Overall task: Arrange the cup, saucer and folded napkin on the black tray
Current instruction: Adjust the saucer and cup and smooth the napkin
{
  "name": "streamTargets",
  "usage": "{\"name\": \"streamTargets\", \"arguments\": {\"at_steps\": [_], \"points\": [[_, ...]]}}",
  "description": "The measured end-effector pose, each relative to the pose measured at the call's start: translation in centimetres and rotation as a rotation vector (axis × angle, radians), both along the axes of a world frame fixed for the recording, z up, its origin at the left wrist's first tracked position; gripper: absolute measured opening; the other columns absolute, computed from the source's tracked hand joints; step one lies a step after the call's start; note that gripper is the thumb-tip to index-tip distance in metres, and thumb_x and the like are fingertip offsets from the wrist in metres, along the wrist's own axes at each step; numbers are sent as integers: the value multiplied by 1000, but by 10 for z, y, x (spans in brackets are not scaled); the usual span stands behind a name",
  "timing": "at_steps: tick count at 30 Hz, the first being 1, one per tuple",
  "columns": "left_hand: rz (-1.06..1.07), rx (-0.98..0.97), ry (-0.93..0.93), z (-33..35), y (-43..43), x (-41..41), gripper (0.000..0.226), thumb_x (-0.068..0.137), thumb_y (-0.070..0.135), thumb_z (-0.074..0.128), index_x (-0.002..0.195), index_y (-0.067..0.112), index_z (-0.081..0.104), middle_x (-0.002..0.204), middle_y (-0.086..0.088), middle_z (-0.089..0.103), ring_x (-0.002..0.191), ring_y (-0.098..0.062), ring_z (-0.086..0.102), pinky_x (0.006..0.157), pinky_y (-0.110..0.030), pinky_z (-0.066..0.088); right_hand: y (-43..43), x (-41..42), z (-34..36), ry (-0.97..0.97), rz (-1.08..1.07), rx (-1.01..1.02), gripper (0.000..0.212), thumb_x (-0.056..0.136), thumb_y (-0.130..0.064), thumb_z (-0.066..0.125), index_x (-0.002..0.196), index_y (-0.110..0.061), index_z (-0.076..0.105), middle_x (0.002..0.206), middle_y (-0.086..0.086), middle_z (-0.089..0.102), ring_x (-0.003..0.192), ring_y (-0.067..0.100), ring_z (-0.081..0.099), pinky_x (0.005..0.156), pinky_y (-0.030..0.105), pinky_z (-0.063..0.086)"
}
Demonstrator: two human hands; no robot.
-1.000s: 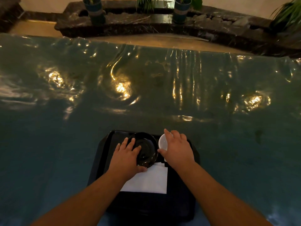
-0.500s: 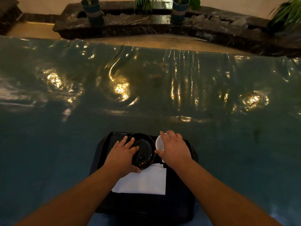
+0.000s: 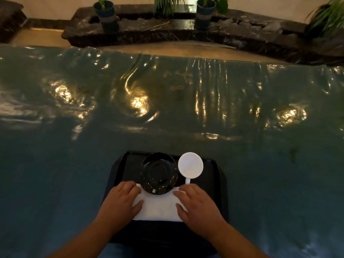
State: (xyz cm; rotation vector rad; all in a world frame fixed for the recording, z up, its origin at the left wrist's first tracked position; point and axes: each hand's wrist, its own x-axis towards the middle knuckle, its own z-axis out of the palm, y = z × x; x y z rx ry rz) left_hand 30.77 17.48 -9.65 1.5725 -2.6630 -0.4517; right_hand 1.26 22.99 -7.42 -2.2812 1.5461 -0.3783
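A black tray (image 3: pixel 216 175) lies at the near edge of the table. On it stands a black saucer (image 3: pixel 159 173), and right beside it a white cup (image 3: pixel 190 165) with its handle pointing toward me. A white folded napkin (image 3: pixel 159 208) lies flat in front of both, its far edge tucked under the saucer's rim. My left hand (image 3: pixel 122 202) rests palm down on the napkin's left end, fingers apart. My right hand (image 3: pixel 198 205) rests the same way on its right end, just short of the cup handle. Neither hand grips anything.
The table is covered by a shiny teal plastic sheet (image 3: pixel 167 108) with wrinkles and light glare. Beyond its far edge runs a dark stone ledge (image 3: pixel 167 32) with potted plants (image 3: pixel 107 15).
My left hand has come off the saucer and my right hand off the cup. Both have drawn back toward me onto the napkin's ends. The cup now stands uncovered.
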Motion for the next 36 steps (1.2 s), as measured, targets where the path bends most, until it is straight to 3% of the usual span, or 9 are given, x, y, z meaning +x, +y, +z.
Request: {"name": "streamTargets", "arguments": {"at_steps": [9,25,30,36], "points": [[36,112,-68,-15,9,13,42,80,57,59,110,29,69,113,4,65,94,-21,64,73,-37,58,18,-11,-42,197,59,147,55,88,-43,49,141,-26,55,140,2,63,121,23,64,99,38,57],[40,155,-50,-14,6,12,45,78,62,59,112,33,67,115,7,63,99,-18,64,73,-35,59,17,-22,-44,213,81,139,53,86,-45,53,134,-26,66,139,-3,64,118,18,64,97,36,56],[59,168,-39,-17,7,10,45,74,54,78,111,32,66,117,6,63,100,-20,64,75,-35,59,18,-19,-45,193,54,170,52,86,-42,56,134,-25,65,140,0,63,118,21,63,98,38,56],[46,149,-52,-16,8,9,46,73,54,80,111,32,66,117,5,63,101,-20,64,77,-34,58,18,-17,-40,185,42,189,51,86,-43,56,133,-26,65,140,-1,63,119,20,63,98,37,55]]}}
